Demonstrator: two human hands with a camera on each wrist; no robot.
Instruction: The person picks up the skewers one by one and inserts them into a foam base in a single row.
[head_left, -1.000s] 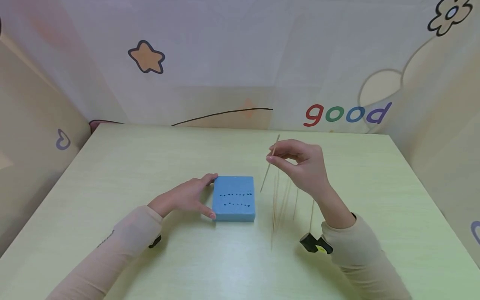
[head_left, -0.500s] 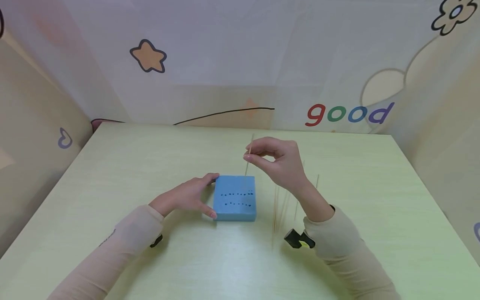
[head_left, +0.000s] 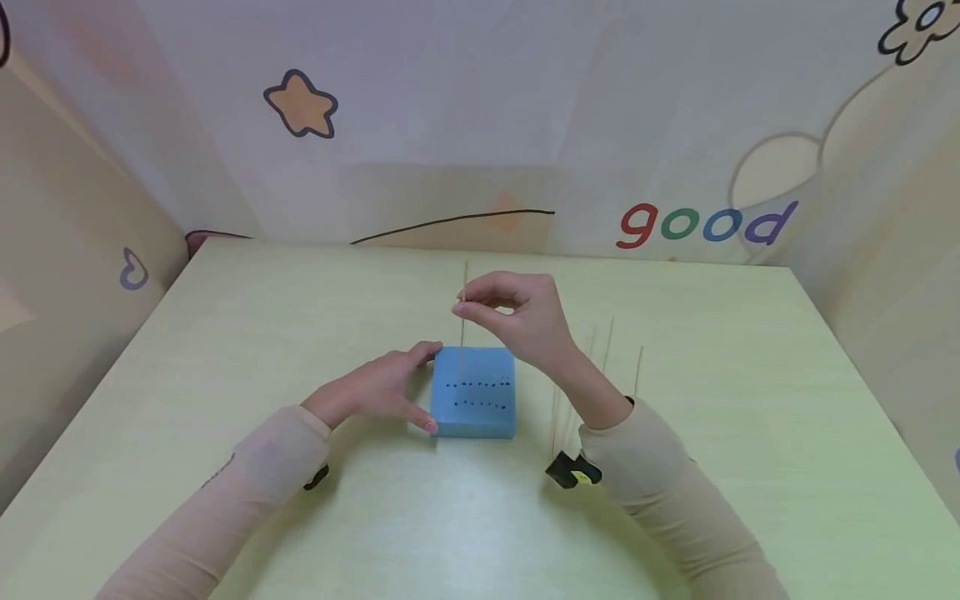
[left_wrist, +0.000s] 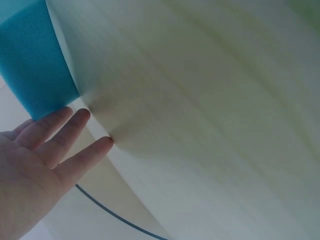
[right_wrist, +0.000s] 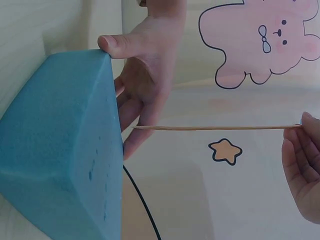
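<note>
So my right hand has a thin wooden stick pinched between thumb and fingers, up near its top end; it's pretty much upright over the blue block, and the right wrist view puts the lower tip just off the block's top face, a small gap between them; that face has two rows of little dark holes (neat-ish rows, I'd say).

My left hand is spread wide along the block's left side, fingers fairly straight, thumb at the near corner and a finger at the far one; the block sits flat on the pale table, roughly in the middle.

More loose sticks lie on the table to the right of the block, some partly hidden behind my right forearm, so I can't give a count; both my sleeves are light beige, and the backdrop behind it all has an orange star and colourful "good" lettering.
</note>
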